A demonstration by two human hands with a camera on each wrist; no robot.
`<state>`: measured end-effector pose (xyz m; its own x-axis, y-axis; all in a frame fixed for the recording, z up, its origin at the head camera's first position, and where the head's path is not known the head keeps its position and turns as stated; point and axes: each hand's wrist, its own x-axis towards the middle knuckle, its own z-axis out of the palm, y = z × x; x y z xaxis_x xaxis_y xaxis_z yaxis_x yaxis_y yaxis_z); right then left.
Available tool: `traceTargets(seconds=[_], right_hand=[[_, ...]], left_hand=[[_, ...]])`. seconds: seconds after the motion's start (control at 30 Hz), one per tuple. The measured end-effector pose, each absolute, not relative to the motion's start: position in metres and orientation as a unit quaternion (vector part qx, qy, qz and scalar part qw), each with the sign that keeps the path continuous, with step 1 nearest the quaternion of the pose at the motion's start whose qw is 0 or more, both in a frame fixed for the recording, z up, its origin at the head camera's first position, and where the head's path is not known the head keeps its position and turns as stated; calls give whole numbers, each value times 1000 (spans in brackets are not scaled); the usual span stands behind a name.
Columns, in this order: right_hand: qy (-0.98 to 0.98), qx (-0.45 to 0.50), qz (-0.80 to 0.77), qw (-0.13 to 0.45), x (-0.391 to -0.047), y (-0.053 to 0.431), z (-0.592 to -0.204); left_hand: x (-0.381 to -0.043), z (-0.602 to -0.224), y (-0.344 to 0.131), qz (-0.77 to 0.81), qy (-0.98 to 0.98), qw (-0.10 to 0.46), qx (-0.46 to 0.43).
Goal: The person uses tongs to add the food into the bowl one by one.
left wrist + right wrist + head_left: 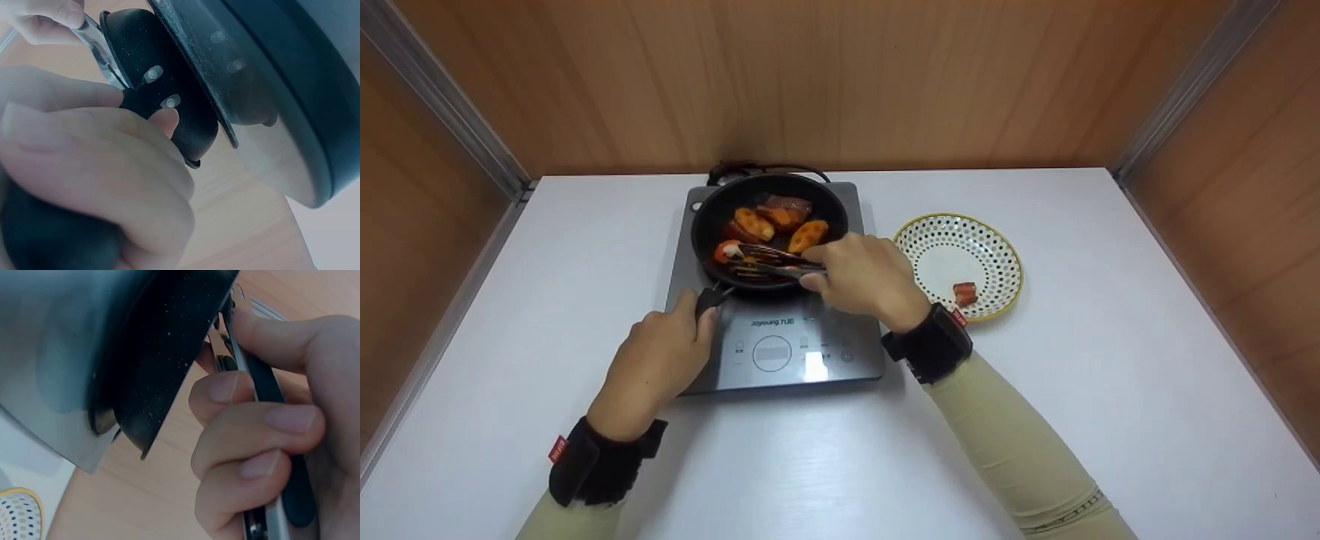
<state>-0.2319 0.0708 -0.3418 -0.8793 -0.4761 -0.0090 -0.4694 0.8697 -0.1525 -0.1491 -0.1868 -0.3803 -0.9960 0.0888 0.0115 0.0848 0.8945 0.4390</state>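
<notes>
A black frying pan (705,251) stands on the induction cooktop (735,367). My left hand (660,356) grips its black handle (709,298), fingers wrapped round it in the left wrist view. In my right hand (866,274) is a pair of metal tongs (802,270), with dark grips (298,486) showing in the right wrist view. The tongs' ends lie in the near left part of the pan, at a reddish-orange food piece (727,251); whether they pinch it I cannot tell. Several browned, orange-toned food pieces (808,235) lie further back in the pan.
Right of the cooktop sits a yellow-rimmed dotted plate (945,266) holding small reddish pieces (964,293). A black cord (787,166) runs behind the pan. Wooden panels (840,82) enclose the white table (1110,360) at the back and sides.
</notes>
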Motion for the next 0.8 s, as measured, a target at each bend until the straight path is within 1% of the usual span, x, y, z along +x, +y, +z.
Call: traceTargets(seconds=[0.2, 0.47, 0.63, 0.8], right_hand=[[966, -248, -67, 12, -235, 65, -345], [965, -251, -78, 11, -236, 66, -348], [965, -244, -91, 9, -234, 77, -347], [965, -234, -122, -6, -230, 101, -345]], left_hand=[[-149, -381, -186, 223, 974, -9, 48], [-150, -382, -186, 230, 972, -8, 49], [-149, -382, -185, 230, 972, -6, 45], [-149, -381, -185, 231, 972, -2, 44]])
